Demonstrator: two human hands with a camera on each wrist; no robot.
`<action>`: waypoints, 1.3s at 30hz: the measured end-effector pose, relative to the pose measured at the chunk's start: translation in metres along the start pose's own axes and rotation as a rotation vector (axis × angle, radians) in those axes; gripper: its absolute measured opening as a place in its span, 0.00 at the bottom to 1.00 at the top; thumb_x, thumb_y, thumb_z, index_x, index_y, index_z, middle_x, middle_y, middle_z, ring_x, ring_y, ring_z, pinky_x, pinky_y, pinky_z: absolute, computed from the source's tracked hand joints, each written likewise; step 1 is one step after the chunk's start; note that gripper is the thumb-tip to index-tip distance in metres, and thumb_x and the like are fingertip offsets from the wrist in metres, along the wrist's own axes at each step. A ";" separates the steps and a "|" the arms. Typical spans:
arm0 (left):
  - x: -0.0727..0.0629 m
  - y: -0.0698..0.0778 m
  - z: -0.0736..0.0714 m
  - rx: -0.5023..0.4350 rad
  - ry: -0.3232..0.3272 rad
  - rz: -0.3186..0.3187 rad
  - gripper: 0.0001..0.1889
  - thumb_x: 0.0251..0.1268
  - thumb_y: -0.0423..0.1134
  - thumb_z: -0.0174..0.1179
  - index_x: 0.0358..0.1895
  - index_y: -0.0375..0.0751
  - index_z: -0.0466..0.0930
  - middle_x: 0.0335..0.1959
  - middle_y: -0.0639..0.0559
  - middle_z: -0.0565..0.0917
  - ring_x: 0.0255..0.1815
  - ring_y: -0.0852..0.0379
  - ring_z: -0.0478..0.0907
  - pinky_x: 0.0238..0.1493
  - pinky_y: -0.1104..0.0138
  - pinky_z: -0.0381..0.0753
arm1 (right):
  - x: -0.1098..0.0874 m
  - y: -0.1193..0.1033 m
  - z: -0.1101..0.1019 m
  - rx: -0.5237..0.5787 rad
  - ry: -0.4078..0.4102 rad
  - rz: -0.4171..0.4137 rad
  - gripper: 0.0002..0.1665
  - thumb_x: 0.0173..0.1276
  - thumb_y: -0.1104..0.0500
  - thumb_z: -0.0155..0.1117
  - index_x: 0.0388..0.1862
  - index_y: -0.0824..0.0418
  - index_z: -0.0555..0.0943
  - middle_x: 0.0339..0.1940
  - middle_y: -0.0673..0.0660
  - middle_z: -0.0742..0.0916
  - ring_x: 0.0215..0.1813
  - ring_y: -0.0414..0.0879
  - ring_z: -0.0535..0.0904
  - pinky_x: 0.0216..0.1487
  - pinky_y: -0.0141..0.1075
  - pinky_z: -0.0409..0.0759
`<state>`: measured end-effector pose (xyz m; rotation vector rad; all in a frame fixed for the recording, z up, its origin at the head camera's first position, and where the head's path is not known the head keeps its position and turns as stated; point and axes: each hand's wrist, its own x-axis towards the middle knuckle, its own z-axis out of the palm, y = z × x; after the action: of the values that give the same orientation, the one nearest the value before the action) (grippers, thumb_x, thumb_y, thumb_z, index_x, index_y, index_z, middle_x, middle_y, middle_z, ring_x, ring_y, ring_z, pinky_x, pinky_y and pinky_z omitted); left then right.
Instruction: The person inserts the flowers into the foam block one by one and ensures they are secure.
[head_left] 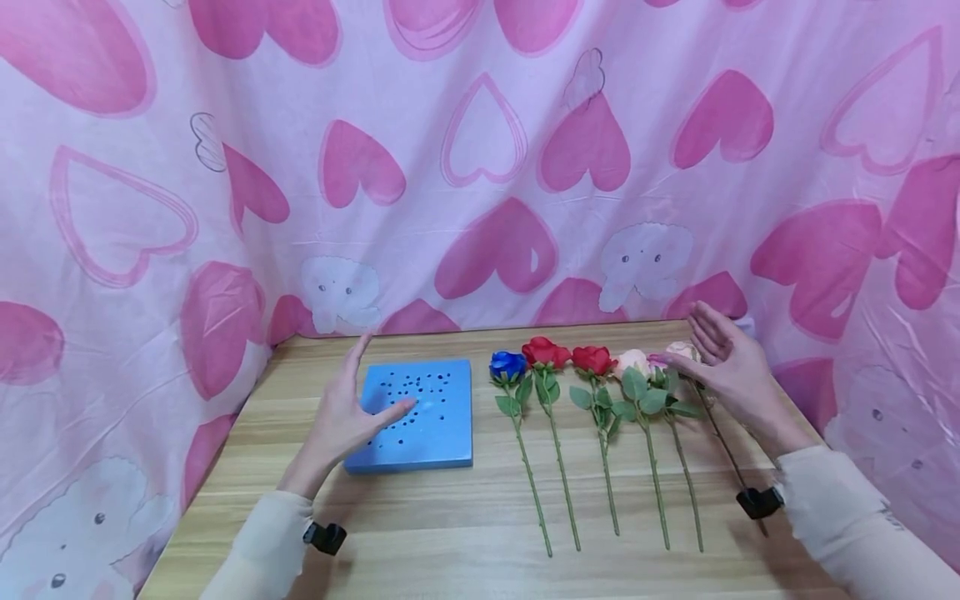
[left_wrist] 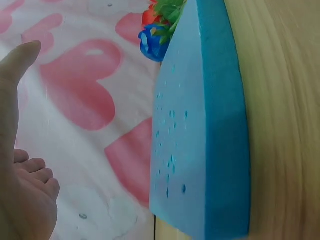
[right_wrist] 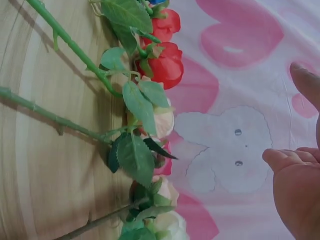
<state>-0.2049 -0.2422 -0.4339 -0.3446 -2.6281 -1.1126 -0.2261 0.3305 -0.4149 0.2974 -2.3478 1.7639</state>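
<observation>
My left hand (head_left: pixel 347 417) hovers over the left side of a blue foam block (head_left: pixel 450 440) pierced with many small holes. Its thumb and fingers are spread, with nothing in them. On the right, my right hand (head_left: pixel 731 362), also holding nothing, is raised by the heads of the rightmost roses, fingers loosely extended. Stemmed roses lie in a row: a blue rose (head_left: pixel 507 366), two red roses (head_left: pixel 546 353), a pale pink rose (head_left: pixel 632 363), a pink rose (right_wrist: pixel 162 159) and a whitish rose (head_left: pixel 679 351) partly hidden by my right hand.
The wooden table (head_left: pixel 420 533) carries the block at left and the roses at right, heads toward the back and stems toward me. A pink heart-print cloth (head_left: pixel 420 217) hangs behind and at both sides. Each wrist wears a small black camera (head_left: pixel 326 538).
</observation>
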 end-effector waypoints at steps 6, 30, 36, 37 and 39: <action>-0.011 -0.010 -0.007 0.010 -0.012 -0.027 0.61 0.65 0.60 0.80 0.93 0.53 0.49 0.91 0.43 0.61 0.88 0.32 0.62 0.78 0.26 0.68 | -0.006 0.004 -0.018 0.061 0.009 0.007 0.61 0.75 0.72 0.75 0.95 0.56 0.50 0.94 0.60 0.57 0.93 0.52 0.55 0.71 0.19 0.72; -0.042 -0.057 -0.008 0.188 -0.247 -0.104 0.64 0.69 0.70 0.73 0.91 0.33 0.48 0.92 0.30 0.52 0.91 0.26 0.50 0.84 0.27 0.55 | -0.050 0.063 -0.091 0.924 -0.196 0.109 0.30 0.88 0.79 0.39 0.73 0.67 0.83 0.66 0.69 0.89 0.68 0.57 0.89 0.69 0.48 0.84; -0.046 -0.063 -0.001 0.213 -0.291 -0.134 0.62 0.74 0.71 0.67 0.90 0.29 0.48 0.90 0.27 0.54 0.90 0.25 0.52 0.85 0.31 0.57 | -0.058 0.079 -0.098 0.329 -0.108 0.110 0.31 0.77 0.83 0.60 0.64 0.53 0.90 0.55 0.51 0.95 0.56 0.41 0.94 0.56 0.33 0.89; -0.047 -0.064 0.000 0.213 -0.296 -0.142 0.62 0.74 0.71 0.67 0.90 0.29 0.48 0.90 0.27 0.54 0.90 0.25 0.52 0.85 0.31 0.56 | -0.058 0.081 -0.098 0.276 -0.109 0.108 0.31 0.77 0.82 0.61 0.63 0.51 0.90 0.55 0.49 0.95 0.55 0.40 0.94 0.55 0.32 0.89; -0.048 -0.064 0.002 0.213 -0.302 -0.153 0.62 0.74 0.71 0.66 0.90 0.28 0.48 0.90 0.27 0.53 0.90 0.25 0.52 0.85 0.32 0.56 | -0.060 0.084 -0.099 0.181 -0.116 0.106 0.32 0.77 0.81 0.63 0.63 0.48 0.89 0.54 0.46 0.95 0.53 0.38 0.94 0.54 0.30 0.89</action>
<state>-0.1808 -0.2899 -0.4935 -0.2902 -3.0515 -0.8673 -0.1884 0.4516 -0.4813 0.3151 -2.3239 2.0673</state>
